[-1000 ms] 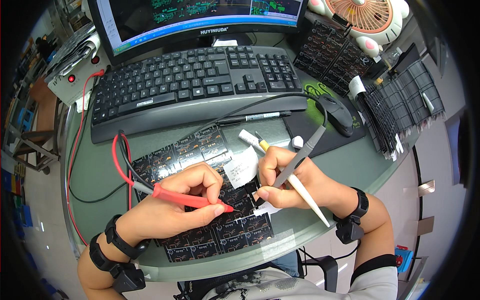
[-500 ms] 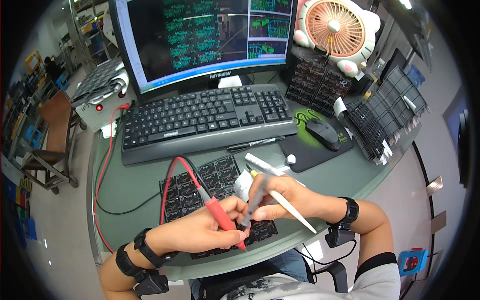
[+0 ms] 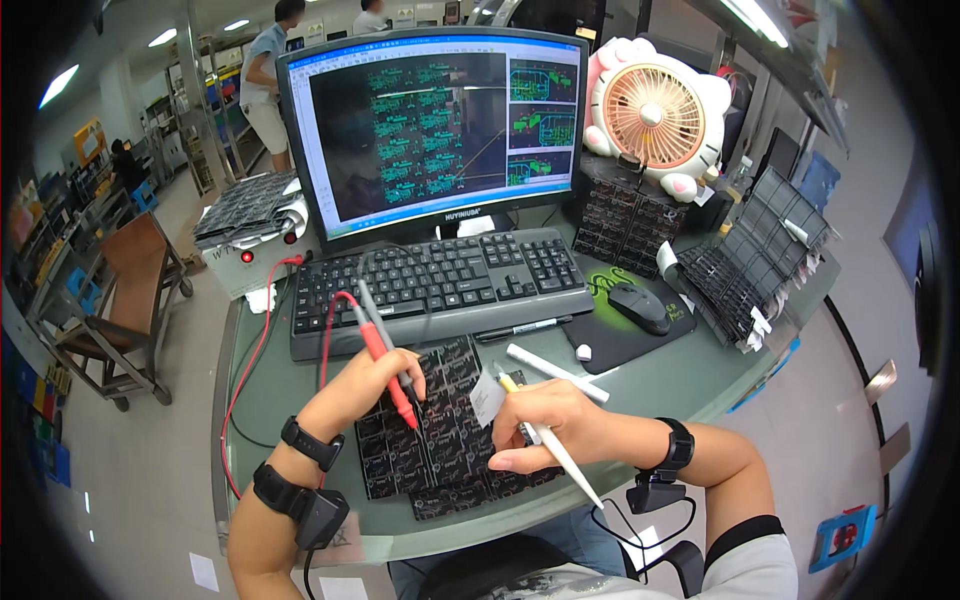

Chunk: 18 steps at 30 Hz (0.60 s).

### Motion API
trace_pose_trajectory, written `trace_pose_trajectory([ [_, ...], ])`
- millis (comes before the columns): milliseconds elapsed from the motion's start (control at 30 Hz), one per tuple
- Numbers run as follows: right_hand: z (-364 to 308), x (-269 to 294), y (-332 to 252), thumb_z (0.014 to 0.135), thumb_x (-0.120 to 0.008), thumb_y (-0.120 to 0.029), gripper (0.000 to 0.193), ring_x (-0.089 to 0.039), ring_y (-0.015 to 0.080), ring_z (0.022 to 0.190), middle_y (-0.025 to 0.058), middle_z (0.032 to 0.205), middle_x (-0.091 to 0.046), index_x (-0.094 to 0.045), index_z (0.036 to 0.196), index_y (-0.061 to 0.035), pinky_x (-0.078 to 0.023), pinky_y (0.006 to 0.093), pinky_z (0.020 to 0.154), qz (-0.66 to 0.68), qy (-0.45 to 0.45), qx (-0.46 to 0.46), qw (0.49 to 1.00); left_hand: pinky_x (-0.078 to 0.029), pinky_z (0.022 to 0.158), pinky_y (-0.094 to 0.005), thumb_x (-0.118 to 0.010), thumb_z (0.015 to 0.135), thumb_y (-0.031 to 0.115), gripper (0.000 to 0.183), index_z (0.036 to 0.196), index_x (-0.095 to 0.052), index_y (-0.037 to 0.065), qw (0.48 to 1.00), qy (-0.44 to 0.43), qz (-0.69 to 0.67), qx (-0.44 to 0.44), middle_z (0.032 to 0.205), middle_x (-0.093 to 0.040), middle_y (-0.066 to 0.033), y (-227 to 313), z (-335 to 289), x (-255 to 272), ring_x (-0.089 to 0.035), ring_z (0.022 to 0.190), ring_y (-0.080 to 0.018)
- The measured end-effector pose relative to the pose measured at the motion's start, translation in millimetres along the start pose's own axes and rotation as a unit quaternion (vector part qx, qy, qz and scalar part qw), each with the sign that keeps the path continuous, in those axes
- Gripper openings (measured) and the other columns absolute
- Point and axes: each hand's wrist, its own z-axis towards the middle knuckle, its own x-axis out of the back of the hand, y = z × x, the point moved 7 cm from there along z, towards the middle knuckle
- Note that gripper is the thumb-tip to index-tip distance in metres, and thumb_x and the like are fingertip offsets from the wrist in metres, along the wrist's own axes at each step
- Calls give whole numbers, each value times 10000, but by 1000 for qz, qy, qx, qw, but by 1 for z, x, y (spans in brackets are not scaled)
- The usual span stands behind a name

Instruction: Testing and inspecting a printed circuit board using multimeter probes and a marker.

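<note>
My left hand [image 3: 372,385] is closed around two test probes, a red probe [image 3: 376,343] and a grey-black probe [image 3: 374,305], side by side. Their tips point down over black printed circuit board panels [image 3: 395,462] lying on the desk. My right hand [image 3: 562,415] grips a slim white pen-like tool [image 3: 572,468] with a yellow end, slanting across the fingers over the panels' right side. A white paper slip [image 3: 487,400] lies on the panels beside my right fingers.
Behind the panels are a keyboard [image 3: 440,290], a monitor [image 3: 440,130] and a black pen [image 3: 525,328]. A white marker [image 3: 557,373] and a mouse [image 3: 640,308] lie to the right. A red lead [image 3: 262,350] runs to a tester box [image 3: 235,265]; racked boards [image 3: 750,255] stand far right.
The grey-black probe, between both hands before, is now with the red one in my left hand. My hands have moved apart, and the view has tilted up.
</note>
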Motion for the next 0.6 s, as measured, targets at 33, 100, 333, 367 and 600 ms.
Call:
trace_pose_trajectory([
  [33,3,1,-2,781,-765,-140,195,-608,157,619,45,703,-627,-596,763,-44,-489,284,592,-4,3,1,1000,-393,854,-277,-413,869,233,327,711,-598,14,1000,-2,2,-4,705,-615,-61,4,0,-1,-539,748,-151],
  [100,10,7,-6,781,-762,-132,186,-614,161,614,52,695,-626,-600,775,-43,-492,291,591,11,14,8,1000,-395,870,-293,-424,865,242,338,665,-580,18,995,25,-35,95,706,-615,-66,-3,-1,1,-533,730,-166],
  [333,68,55,45,920,-585,-173,126,-619,189,752,66,795,-634,-565,891,-51,-494,307,678,-21,155,-28,987,-354,790,-251,-495,894,257,263,746,-511,41,922,4,-373,-105,727,-480,-39,23,-8,47,-459,765,-139],
  [367,77,50,55,904,-599,-176,110,-619,230,781,77,808,-627,-571,900,-71,-494,335,692,-140,129,13,982,-352,796,-241,-520,897,241,211,804,-507,52,893,-21,-421,-161,745,-461,-22,30,-9,45,-449,782,-125],
  [600,104,5,99,814,-563,-156,29,-548,236,972,23,835,-611,-568,836,-138,-381,362,832,-392,22,75,917,-346,922,-270,-621,859,228,203,826,-478,87,839,-46,-473,-267,795,-428,2,51,-11,49,-436,826,-117],
])
